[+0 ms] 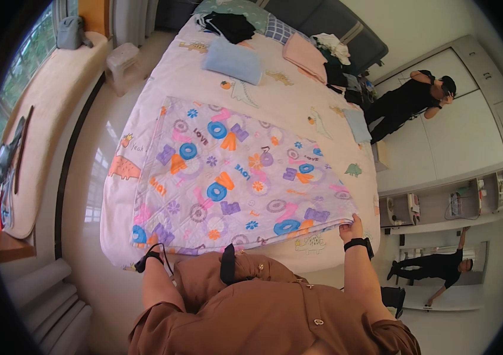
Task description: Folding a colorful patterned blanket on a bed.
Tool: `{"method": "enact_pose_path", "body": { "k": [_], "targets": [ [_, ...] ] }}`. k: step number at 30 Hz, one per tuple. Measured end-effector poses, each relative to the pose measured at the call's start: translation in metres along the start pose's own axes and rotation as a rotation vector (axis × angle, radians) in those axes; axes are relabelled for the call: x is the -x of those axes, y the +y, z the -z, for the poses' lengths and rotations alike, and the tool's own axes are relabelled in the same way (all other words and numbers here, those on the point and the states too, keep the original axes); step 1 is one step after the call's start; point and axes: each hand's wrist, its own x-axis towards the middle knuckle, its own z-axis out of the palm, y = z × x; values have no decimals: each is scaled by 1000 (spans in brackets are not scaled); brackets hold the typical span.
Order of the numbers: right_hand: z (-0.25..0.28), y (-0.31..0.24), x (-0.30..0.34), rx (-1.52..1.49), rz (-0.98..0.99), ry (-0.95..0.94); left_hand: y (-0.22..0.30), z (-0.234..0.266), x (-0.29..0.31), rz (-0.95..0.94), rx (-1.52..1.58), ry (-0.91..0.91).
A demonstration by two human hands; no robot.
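A lilac quilt (239,171) printed with letters, rings and flowers lies spread over the near half of the bed, its layers showing at the near right corner. My right hand (351,229), with a black band at the wrist, is closed on that corner. At the quilt's near left corner is my left hand (152,255), also with a black band and a dark cord beside it; its fingers are mostly hidden. Beneath the quilt is a pale pink bed sheet (127,207) with dinosaur drawings.
Folded blue cloth (233,61), pink cloth (304,57) and black clothes (227,26) lie toward the headboard. One person (408,97) stands right of the bed, another person (435,266) by a doorway. A stool (124,65) and window seat (44,136) are left.
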Motion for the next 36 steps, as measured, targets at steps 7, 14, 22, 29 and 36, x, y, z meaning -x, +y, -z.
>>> {"method": "enact_pose_path", "body": {
  "k": [7, 14, 22, 29, 36],
  "targets": [
    [-3, 6, 6, -24, -3, 83, 7, -3, 15, 68, 420, -150],
    [5, 14, 17, -104, -35, 44, 33, -1, 52, -13, 282, -348],
    [31, 38, 9, -190, -127, 67, 73, -36, 107, -204, 84, -230],
    [56, 65, -23, -284, 2, -3, 98, -93, 139, -442, 60, -374],
    [84, 13, -31, -414, 14, 21, 167, -109, 212, -524, 131, -510]
  ]
}}
